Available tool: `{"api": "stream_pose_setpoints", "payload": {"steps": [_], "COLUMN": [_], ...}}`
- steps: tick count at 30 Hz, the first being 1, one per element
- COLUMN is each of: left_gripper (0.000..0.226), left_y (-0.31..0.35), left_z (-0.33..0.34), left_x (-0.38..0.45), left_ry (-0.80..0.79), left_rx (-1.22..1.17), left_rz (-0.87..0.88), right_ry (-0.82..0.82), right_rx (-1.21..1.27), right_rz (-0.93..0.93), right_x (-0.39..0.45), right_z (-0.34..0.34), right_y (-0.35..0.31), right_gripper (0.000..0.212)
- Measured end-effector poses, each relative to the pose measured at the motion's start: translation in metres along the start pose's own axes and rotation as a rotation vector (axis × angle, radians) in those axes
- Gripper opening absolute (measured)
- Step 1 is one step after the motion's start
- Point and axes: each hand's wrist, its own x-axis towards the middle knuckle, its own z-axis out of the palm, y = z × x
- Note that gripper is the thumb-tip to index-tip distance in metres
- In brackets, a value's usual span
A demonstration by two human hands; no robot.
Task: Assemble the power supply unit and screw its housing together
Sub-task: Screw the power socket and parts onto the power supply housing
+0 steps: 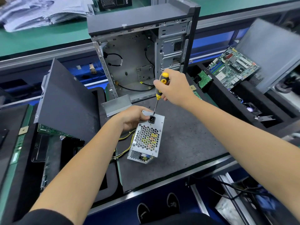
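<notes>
A silver power supply unit [146, 138] with a honeycomb grille stands on the dark mat [186, 143], its black power socket facing up and yellow and black wires trailing to its left. My left hand [133, 116] grips the unit's upper left edge beside the socket. My right hand [174, 86] grips the yellow and black screwdriver [160, 88] nearly upright. The screwdriver's tip touches the unit's top face just above the socket.
An open, empty computer case [139, 51] stands behind the mat. Its dark side panel [65, 101] leans at the left, and a small metal bracket [116, 105] lies near it. A motherboard [233, 67] and a hard drive [204, 78] sit in trays at the right.
</notes>
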Motion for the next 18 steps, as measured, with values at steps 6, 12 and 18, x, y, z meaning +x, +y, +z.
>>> {"api": "stream_pose_setpoints", "payload": {"steps": [6,12,18], "left_gripper": [0.043,0.032,0.017], "left_y": [-0.007,-0.015,-0.015], "left_z": [-0.001,-0.003,-0.002], "left_x": [0.006,0.008,0.007], "left_ry": [0.015,0.002,0.002], "left_rx": [0.033,0.032,0.032], "left_rz": [0.173,0.183,0.227], "right_ry": [0.005,0.01,0.013], "right_rx": [0.013,0.018,0.011], "right_rz": [0.024,0.037,0.043], "right_x": [-0.001,-0.001,0.0], "right_z": [0.0,0.001,0.003], "right_y": [0.001,-0.002,-0.003], "right_gripper": [0.027,0.026,0.027]}}
